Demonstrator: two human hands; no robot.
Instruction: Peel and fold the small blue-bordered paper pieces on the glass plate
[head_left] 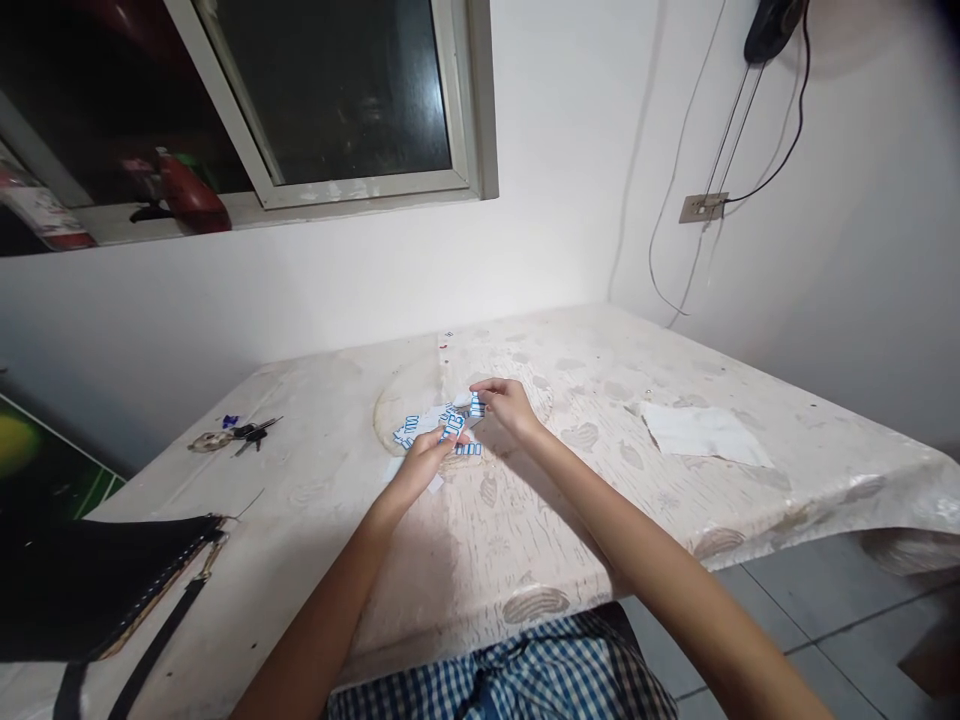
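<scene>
My left hand is closed on a small white paper piece with blue printed outlines. Just to its right, my right hand pinches a white piece with blue bars between thumb and fingertips. The two held pieces are close together; whether they touch is not clear. Below and around my hands lie several more white cut-outs with blue markings, partly overlapping on the tabletop. My left hand covers some of them.
A patterned plastic cloth covers the table. To the right lies a white paper sheet. Keys are at the left, with a black bag and its strap nearer me. The wall and window stand behind the table.
</scene>
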